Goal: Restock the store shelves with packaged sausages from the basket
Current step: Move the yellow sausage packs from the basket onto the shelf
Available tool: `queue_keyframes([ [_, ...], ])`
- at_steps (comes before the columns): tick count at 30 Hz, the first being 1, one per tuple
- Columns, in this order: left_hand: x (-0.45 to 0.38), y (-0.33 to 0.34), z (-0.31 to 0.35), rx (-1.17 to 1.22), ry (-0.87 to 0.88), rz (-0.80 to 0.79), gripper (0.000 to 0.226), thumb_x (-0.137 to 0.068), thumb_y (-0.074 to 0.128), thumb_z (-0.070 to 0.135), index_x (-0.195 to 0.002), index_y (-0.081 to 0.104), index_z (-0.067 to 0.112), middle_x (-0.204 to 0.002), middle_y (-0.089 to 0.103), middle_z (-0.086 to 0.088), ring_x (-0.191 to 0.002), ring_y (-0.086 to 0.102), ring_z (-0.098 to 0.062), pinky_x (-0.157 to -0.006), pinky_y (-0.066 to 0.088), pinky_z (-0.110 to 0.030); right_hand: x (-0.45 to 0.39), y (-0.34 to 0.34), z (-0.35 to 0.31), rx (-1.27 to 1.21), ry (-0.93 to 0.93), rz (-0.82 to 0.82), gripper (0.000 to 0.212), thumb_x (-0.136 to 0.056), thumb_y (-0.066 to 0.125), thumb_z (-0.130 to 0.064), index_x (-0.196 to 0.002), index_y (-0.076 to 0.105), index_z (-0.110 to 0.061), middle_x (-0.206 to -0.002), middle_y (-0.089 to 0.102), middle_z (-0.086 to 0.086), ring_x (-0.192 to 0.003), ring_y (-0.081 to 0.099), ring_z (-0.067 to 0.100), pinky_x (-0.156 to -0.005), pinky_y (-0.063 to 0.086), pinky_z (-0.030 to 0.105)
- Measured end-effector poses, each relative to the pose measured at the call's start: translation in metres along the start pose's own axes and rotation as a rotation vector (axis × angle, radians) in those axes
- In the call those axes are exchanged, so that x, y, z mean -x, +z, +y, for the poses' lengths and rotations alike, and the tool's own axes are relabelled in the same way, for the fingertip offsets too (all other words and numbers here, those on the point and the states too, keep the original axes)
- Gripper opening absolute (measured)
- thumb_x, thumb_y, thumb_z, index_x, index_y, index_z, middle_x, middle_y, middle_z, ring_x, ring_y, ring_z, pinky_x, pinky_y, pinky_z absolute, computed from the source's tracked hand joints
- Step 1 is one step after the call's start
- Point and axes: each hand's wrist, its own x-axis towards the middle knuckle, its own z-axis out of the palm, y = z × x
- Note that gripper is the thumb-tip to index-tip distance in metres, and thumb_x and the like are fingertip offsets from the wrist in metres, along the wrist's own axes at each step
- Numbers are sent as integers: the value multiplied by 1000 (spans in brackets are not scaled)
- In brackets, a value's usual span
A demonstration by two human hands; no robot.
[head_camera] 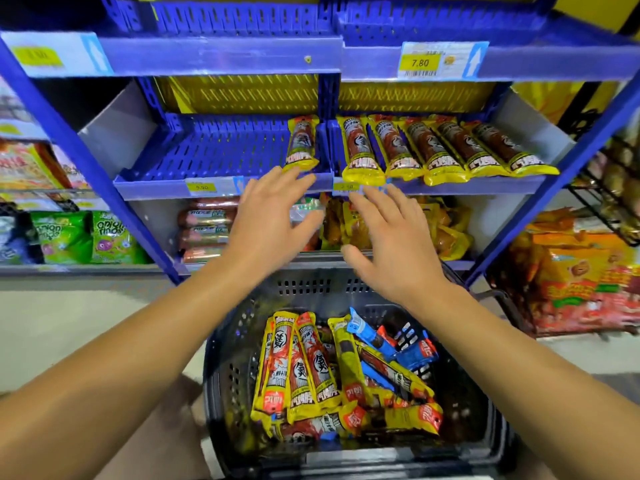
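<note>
Looking down first, I see the basket [221, 375] just below my arms, with packaged sausages [301, 368] lying in it, long axes mostly pointing away from me. Above it, my left hand [268, 216] and right hand [391, 233] are both open and empty. Farther, the shelf [214, 150] has free space on its left side, nearer my left hand.

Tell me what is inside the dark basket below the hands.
The basket holds a loose pile of yellow sausage packs and a few blue packs. The packs overlap, so the lower ones and the basket floor are mostly covered; their count cannot be told.
</note>
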Motion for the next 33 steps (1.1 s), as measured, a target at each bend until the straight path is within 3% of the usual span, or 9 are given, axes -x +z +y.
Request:
queue_keyframes([
  [11, 129, 88, -30, -17, -146, -308, 62, -93, 56, 47, -149, 39, 26, -158, 31, -2, -149, 20, -23, -121, 15, -46, 108, 72, 12, -7, 45, -345, 76, -93, 49, -52, -156, 18, -23, -162, 20, 0, -151, 6, 26, -120, 6, 46],
  [16, 155, 120, -48, -17, -279, -468, 67, -92, 54, 49, -151, 33, 25, -160, 28, -2, -148, 21, -23, -121, 14, -39, 132, 116, 32, -6, 84, -502, 79, -92, 51, -53, -156, 18, -19, -160, 24, 4, -149, 14, 29, -122, 9, 40],
  [19, 164, 135, -54, -62, -254, -479, 65, -90, 61, 38, -148, 40, 17, -153, 40, -10, -143, 33, -28, -119, 22, -42, 140, 143, 42, -62, 131, -593, 80, -92, 55, -51, -155, 22, -13, -157, 30, 8, -146, 21, 27, -120, 7, 33],
  [23, 164, 149, -60, -114, -212, -595, 58, -90, 54, 42, -139, 47, 11, -136, 53, -14, -130, 45, -36, -106, 39, -47, 138, 180, 45, -147, 239, -733, 79, -91, 58, -47, -153, 24, -12, -154, 35, 10, -142, 28, 31, -117, 26, 38],
  [26, 170, 158, -68, -66, -279, -607, 65, -91, 57, 43, -145, 44, 10, -150, 43, -18, -140, 37, -36, -117, 28, -46, 129, 208, 35, -204, 269, -804, 79, -90, 59, -48, -153, 24, -14, -152, 37, 12, -137, 37, 34, -112, 35, 42],
  [30, 176, 163, -79, -8, -364, -612, 67, -90, 61, 42, -146, 42, 12, -152, 40, -17, -141, 35, -35, -117, 22, -41, 115, 244, 13, -335, 303, -865, 76, -90, 63, -42, -151, 28, -12, -146, 44, 17, -131, 47, 33, -106, 41, 37],
  [33, 173, 165, -83, 27, -423, -575, 69, -85, 55, 46, -143, 47, 10, -147, 47, -16, -137, 40, -33, -112, 20, -30, 107, 265, -1, -336, 349, -878, 73, -90, 63, -39, -148, 28, -11, -136, 53, 19, -121, 55, 36, -96, 48, 42],
])
